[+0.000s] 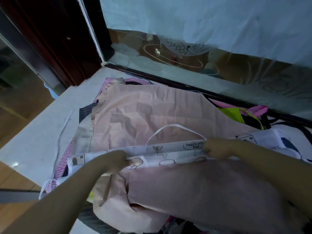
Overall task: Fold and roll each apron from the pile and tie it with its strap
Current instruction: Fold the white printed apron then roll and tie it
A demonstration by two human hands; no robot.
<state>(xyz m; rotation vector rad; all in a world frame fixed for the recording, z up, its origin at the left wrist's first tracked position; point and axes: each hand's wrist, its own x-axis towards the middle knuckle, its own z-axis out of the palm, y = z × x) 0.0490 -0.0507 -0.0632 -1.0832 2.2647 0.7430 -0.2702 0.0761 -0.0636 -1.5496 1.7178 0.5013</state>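
Note:
A white apron [168,152] with black line drawings and the words "Happy and free" lies as a long narrow folded band across the pile. Its white strap [175,127] loops up over the pink cloth behind it. My left hand [116,160] pinches the band near its left end. My right hand [217,149] grips it near the right. Under the band lies a pale pink apron [152,107], spread flat on top of the pile of aprons [236,114].
The pile rests on a pale stone counter [42,132] with its edge at the left. A glass panel [185,56] with a fish design runs along the back. A dark wooden frame [59,39] stands at the back left. A loose white strap [64,125] trails on the counter.

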